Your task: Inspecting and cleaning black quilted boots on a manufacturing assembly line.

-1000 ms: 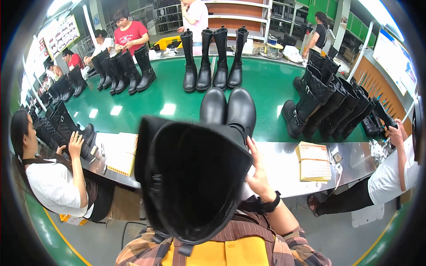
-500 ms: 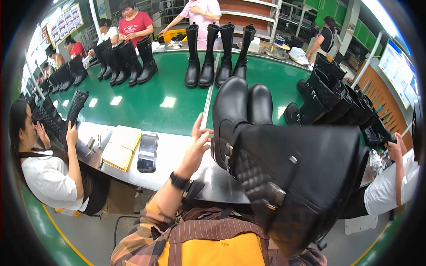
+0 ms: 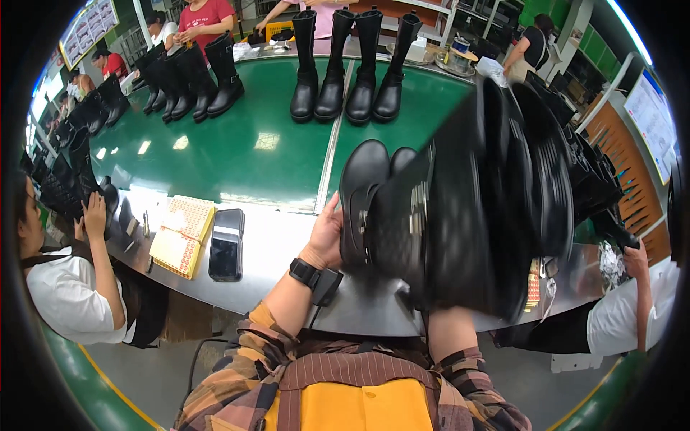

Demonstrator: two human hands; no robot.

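Well, left hand [image 3: 327, 235] cupped against boot foot; fingertips hidden, tightness unclear. Boots [image 3: 460, 223] just right of those fingers, shafts blurred. Right hand hidden behind them, grip can't tell. Weak hold, heavy tops: boots could slip, scuff metal table [image 3: 277, 248].

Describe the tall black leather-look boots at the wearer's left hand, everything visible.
The black leather-look boots have smooth rounded toes pointing away and silver metal-look buckles. They tilt, shafts leaning right and blurred, over the silvery metal bench strip; contact with it is unclear. The bare left hand touches the leftmost foot; the right hand is hidden.
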